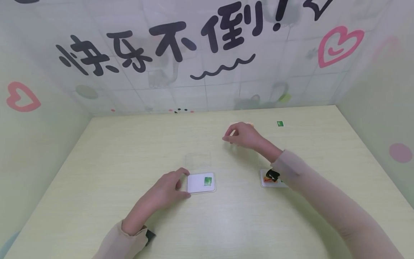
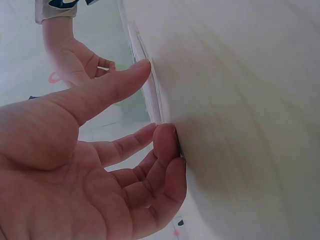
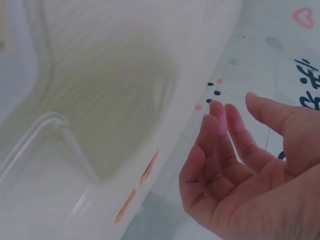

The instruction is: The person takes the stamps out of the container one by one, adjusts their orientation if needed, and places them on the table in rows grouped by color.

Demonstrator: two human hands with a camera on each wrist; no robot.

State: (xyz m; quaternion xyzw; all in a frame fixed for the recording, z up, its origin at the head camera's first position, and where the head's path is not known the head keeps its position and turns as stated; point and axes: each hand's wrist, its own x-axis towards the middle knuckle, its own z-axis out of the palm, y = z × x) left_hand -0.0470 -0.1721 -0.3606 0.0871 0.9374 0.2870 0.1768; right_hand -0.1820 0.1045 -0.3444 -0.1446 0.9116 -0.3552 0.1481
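Note:
My left hand point(image 1: 165, 190) holds a white rounded card in a clear case point(image 1: 196, 183) by its left end, thumb at the near corner and a finger at the far one. A small green stamp-like picture point(image 1: 208, 181) sits on the card's right part. In the left wrist view the case point(image 2: 156, 102) appears edge-on beside the thumb. My right hand point(image 1: 244, 136) hovers over the back of the table, its fingers loosely bent and nothing between them in the right wrist view. Orange pieces point(image 1: 249, 123) lie just behind it, partly hidden.
Beyond the held card lies a clear plastic piece point(image 1: 198, 160). Under the right sleeve is a second white card point(image 1: 264, 184) with an orange and black picture, partly covered. Another green stamp-like piece point(image 1: 280, 123) lies at the back right. Walls point(image 1: 207, 94) enclose the table's back and sides.

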